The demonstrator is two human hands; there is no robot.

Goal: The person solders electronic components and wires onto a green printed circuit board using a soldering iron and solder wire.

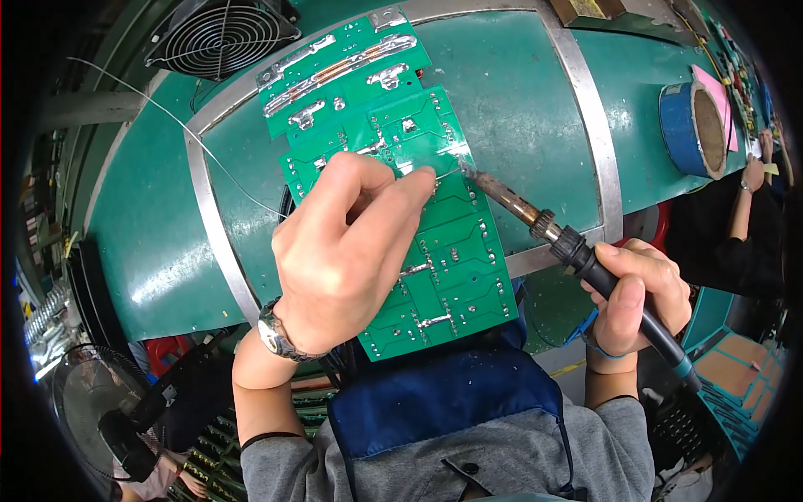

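A large green circuit board lies tilted in front of me, its solder side up, with shiny joints and thick tinned tracks. My left hand is closed over the board, pinching a thin solder wire between thumb and fingers. The wire trails off to the upper left, and its short free end points at the iron's tip. My right hand grips the black handle of a soldering iron. The iron's tip is at the board's right edge, close to the wire's end; whether they touch I cannot tell.
Beneath the board is a green work surface with metal strips. A black fan stands at the far left, a blue roll at the right. Another person's hand shows at the far right. A second fan is lower left.
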